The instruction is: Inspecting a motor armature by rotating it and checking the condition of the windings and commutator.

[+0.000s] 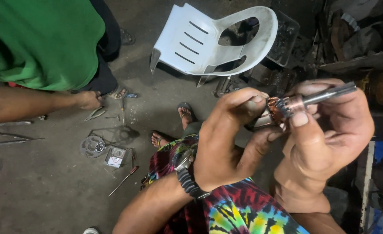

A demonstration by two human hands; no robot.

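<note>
At far left, another person in a green shirt (40,39) reaches a hand (88,100) down to the grey concrete floor (35,186). Near it on the floor lie pliers (95,114), a round grey metal disc (92,146), a small square part (116,156) and a thin red-handled screwdriver (123,180). Behind them, an overturned white plastic chair (213,41) rests on the floor.

Your left hand (228,138), with a dark wristwatch (186,171) on its wrist, is curled, its fingertips pinching the winding end of a small motor armature with copper commutator and steel shaft (286,106). Your right hand (325,130) is closed around the same armature, thumb pressed on the copper section, with the shaft projecting to the upper right. The armature sits between both hands, above your tie-dyed lap (239,212).
</note>
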